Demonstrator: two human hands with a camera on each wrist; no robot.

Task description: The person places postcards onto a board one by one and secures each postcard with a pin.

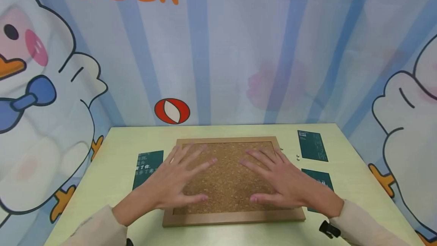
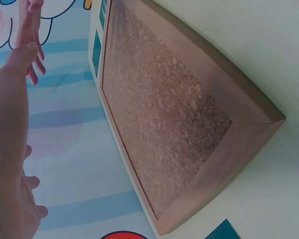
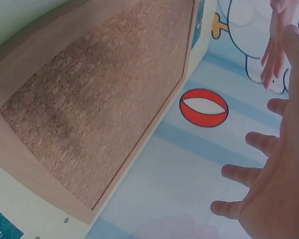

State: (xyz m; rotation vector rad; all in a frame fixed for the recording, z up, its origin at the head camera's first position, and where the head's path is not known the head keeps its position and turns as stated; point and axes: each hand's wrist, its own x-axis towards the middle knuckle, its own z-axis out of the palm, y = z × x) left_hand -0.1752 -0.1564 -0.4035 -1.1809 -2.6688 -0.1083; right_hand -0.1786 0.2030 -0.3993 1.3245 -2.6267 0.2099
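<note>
A wood-framed cork board [image 1: 225,177] lies flat on the pale table. Over its left part my left hand [image 1: 179,179] is spread, palm down and fingers apart, holding nothing. My right hand [image 1: 276,177] spreads the same way over the board's right part. Both wrist views show a gap between the hands and the cork, so they hover above it. In the left wrist view the left hand [image 2: 10,149] stands at the left edge; in the right wrist view the right hand [image 3: 274,184] is at the right edge, fingers straight.
A dark green card [image 1: 148,164] lies left of the board. Two more, an upper card [image 1: 312,145] and a lower card [image 1: 319,177] partly behind the right forearm, lie to the right. Small metallic pins [image 1: 298,157] sit near the board's right side. A printed curtain [image 1: 232,48] hangs behind the table.
</note>
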